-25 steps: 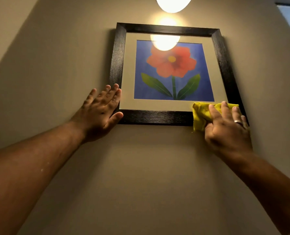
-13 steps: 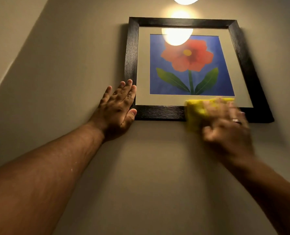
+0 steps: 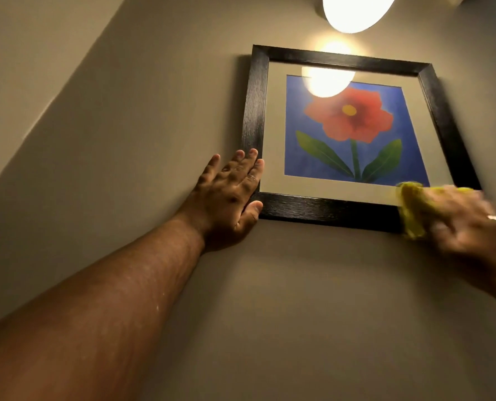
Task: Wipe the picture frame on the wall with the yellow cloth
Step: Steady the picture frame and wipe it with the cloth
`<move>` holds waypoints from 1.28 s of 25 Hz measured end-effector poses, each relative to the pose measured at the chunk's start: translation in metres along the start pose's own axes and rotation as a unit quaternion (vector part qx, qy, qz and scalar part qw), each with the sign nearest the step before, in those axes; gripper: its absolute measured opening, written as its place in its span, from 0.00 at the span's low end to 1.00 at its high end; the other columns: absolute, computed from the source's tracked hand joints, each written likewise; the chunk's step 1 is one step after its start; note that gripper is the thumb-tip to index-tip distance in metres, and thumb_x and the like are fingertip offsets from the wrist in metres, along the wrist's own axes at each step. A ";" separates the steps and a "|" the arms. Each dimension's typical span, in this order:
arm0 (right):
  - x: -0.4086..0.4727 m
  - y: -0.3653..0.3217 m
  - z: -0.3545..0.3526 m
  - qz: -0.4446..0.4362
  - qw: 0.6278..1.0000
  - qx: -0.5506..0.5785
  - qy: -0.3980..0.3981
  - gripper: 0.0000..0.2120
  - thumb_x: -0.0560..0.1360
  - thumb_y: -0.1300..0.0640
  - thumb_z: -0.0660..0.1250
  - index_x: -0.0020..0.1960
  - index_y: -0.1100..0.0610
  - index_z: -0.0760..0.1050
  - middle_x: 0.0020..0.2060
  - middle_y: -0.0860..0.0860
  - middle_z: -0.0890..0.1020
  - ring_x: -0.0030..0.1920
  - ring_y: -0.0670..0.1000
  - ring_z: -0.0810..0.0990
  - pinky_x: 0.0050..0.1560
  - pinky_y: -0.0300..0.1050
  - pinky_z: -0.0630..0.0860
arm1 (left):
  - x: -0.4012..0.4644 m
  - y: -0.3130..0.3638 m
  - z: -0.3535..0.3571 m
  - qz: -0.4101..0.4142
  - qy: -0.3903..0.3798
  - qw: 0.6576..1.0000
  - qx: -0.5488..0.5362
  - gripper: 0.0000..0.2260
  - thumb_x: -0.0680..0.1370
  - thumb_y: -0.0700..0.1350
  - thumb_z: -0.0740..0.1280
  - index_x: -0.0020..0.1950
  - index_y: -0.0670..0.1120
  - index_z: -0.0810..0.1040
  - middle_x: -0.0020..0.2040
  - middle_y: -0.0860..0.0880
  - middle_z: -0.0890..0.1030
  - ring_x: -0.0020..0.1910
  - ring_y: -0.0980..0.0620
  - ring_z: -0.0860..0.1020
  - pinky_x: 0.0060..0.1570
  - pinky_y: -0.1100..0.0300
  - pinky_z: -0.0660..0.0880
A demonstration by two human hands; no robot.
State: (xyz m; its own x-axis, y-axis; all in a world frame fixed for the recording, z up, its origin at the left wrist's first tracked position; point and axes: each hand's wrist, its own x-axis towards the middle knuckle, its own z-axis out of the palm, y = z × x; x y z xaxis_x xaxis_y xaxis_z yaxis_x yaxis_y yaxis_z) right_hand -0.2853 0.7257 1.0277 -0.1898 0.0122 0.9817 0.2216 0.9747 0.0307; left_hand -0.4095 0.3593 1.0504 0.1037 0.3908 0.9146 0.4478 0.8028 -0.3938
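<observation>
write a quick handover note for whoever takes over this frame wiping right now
Left hand: open, flat on the wall, fingers and thumb against the lower left corner of the picture frame, steadying it.
Right hand: blurred, presses the yellow cloth on the frame's lower right corner.
Done: cannot tell how much is already clean.
Left: probably the sides, the top rail and the glass under the lamp. Keep the frame braced while wiping.

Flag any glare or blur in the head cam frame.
Head view: the lamp is blown out and reflects as a glare patch on the picture frame glass, hiding the flower's top; the right hand and yellow cloth are motion-blurred; the left hand is sharp; straight edges splay from wide-angle distortion.
</observation>
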 end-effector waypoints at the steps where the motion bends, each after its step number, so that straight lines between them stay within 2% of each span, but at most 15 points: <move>1: 0.002 0.012 -0.005 0.076 0.997 0.015 0.018 0.27 0.73 0.34 0.41 0.68 0.36 0.63 0.70 0.55 0.69 0.70 0.61 0.64 0.69 0.63 0.64 | -0.001 0.000 0.000 -0.001 0.002 1.000 0.001 0.33 0.76 0.57 0.50 0.80 0.48 0.49 0.81 0.48 0.48 0.80 0.50 0.46 0.78 0.46 0.41; 2: 0.004 0.009 -0.007 0.120 0.992 0.022 0.043 0.30 0.72 0.35 0.42 0.70 0.40 0.61 0.72 0.56 0.66 0.71 0.63 0.61 0.70 0.64 0.62 | -0.001 0.000 -0.001 0.000 0.003 1.000 0.001 0.33 0.76 0.57 0.50 0.80 0.48 0.49 0.81 0.48 0.48 0.80 0.50 0.47 0.78 0.46 0.42; 3: 0.004 -0.009 -0.006 0.127 0.989 0.031 0.068 0.31 0.70 0.38 0.44 0.71 0.43 0.61 0.73 0.57 0.65 0.72 0.63 0.60 0.72 0.63 0.60 | 0.000 0.001 -0.002 -0.002 0.002 1.000 0.001 0.33 0.76 0.57 0.51 0.80 0.48 0.50 0.81 0.47 0.49 0.80 0.50 0.48 0.78 0.46 0.42; 6: 0.000 -0.086 0.005 0.000 0.996 0.064 0.058 0.32 0.68 0.46 0.54 0.72 0.45 0.63 0.75 0.55 0.62 0.75 0.60 0.56 0.75 0.57 0.52 | 0.000 0.012 -0.005 -0.043 0.026 0.998 0.025 0.34 0.73 0.55 0.54 0.78 0.44 0.57 0.80 0.44 0.57 0.79 0.47 0.57 0.78 0.45 0.46; 8: 0.000 -0.108 0.001 -0.069 0.995 0.068 0.026 0.31 0.71 0.45 0.57 0.74 0.44 0.58 0.78 0.53 0.56 0.77 0.58 0.49 0.76 0.55 0.47 | 0.010 0.042 -0.003 -0.119 0.082 0.989 0.037 0.34 0.71 0.52 0.55 0.76 0.41 0.63 0.77 0.40 0.64 0.76 0.43 0.63 0.77 0.45 0.49; 11: -0.011 -0.061 -0.001 -0.127 0.991 0.044 0.006 0.31 0.74 0.44 0.57 0.75 0.42 0.52 0.78 0.50 0.51 0.78 0.55 0.48 0.77 0.54 0.48 | 0.025 0.092 0.010 -0.261 0.128 0.957 -0.026 0.34 0.71 0.48 0.54 0.77 0.42 0.59 0.78 0.38 0.60 0.78 0.40 0.59 0.77 0.47 0.50; 14: -0.022 0.028 -0.005 -0.067 0.998 0.013 0.015 0.34 0.71 0.43 0.53 0.75 0.40 0.47 0.78 0.48 0.51 0.78 0.56 0.51 0.75 0.52 0.51 | 0.030 0.102 0.023 -0.278 0.135 0.951 -0.006 0.34 0.71 0.47 0.51 0.78 0.43 0.57 0.78 0.37 0.59 0.77 0.38 0.59 0.77 0.45 0.53; 16: 0.018 0.065 -0.011 -0.049 0.999 0.014 0.014 0.32 0.73 0.42 0.52 0.75 0.42 0.49 0.78 0.50 0.52 0.78 0.57 0.50 0.75 0.54 0.52 | 0.030 0.095 0.025 -0.277 0.147 0.950 0.014 0.34 0.71 0.47 0.51 0.78 0.44 0.57 0.78 0.36 0.60 0.76 0.37 0.61 0.76 0.44 0.55; 21: 0.209 0.059 -0.048 0.013 0.998 0.064 -0.014 0.30 0.77 0.42 0.51 0.76 0.47 0.48 0.79 0.53 0.46 0.78 0.59 0.44 0.76 0.57 0.47 | 0.030 0.093 0.032 -0.278 0.127 0.950 0.055 0.33 0.73 0.54 0.50 0.79 0.49 0.56 0.78 0.37 0.59 0.76 0.37 0.60 0.75 0.43 0.55; 23: 0.236 0.056 -0.055 0.027 0.998 0.057 -0.018 0.31 0.76 0.42 0.52 0.76 0.48 0.49 0.79 0.54 0.47 0.77 0.60 0.45 0.76 0.58 0.48 | 0.032 0.092 0.031 -0.276 0.114 0.952 0.066 0.33 0.73 0.56 0.50 0.79 0.50 0.56 0.79 0.37 0.58 0.77 0.37 0.59 0.75 0.43 0.55; 25: 0.209 0.062 -0.051 -0.022 0.998 0.053 -0.013 0.30 0.75 0.44 0.54 0.75 0.48 0.54 0.78 0.55 0.51 0.77 0.61 0.48 0.76 0.60 0.51 | 0.031 0.091 0.030 -0.282 0.092 0.952 0.073 0.33 0.74 0.56 0.48 0.79 0.50 0.54 0.79 0.37 0.56 0.77 0.37 0.57 0.76 0.43 0.54; 27: 0.143 0.080 -0.031 -0.084 0.993 0.082 0.013 0.29 0.74 0.45 0.55 0.74 0.45 0.56 0.78 0.55 0.54 0.77 0.62 0.50 0.75 0.60 0.54 | 0.030 0.092 0.025 -0.283 0.070 0.954 0.069 0.33 0.74 0.56 0.48 0.79 0.50 0.52 0.80 0.38 0.54 0.78 0.38 0.55 0.76 0.43 0.52; 30: 0.006 0.097 -0.002 -0.174 0.981 0.081 0.005 0.35 0.70 0.35 0.53 0.75 0.42 0.50 0.78 0.52 0.51 0.77 0.60 0.48 0.72 0.59 0.56 | 0.029 0.093 0.021 -0.286 0.022 0.955 0.076 0.33 0.74 0.57 0.46 0.80 0.52 0.49 0.80 0.38 0.50 0.79 0.39 0.52 0.77 0.44 0.50; 32: -0.030 0.099 0.003 -0.213 0.975 0.064 -0.005 0.45 0.66 0.29 0.57 0.76 0.44 0.44 0.78 0.52 0.47 0.77 0.59 0.45 0.71 0.57 0.53 | 0.033 0.091 0.017 -0.290 -0.017 0.953 0.088 0.33 0.74 0.58 0.45 0.80 0.53 0.47 0.81 0.38 0.48 0.79 0.39 0.50 0.77 0.44 0.49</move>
State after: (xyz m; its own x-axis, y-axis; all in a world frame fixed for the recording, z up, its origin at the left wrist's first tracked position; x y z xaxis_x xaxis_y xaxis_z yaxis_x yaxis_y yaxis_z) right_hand -0.2606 0.8228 1.0004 -0.2474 -0.3989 0.8830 -0.0011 0.9114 0.4114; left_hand -0.3808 0.4528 1.0436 -0.1459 -0.1306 0.9807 0.2655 0.9497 0.1659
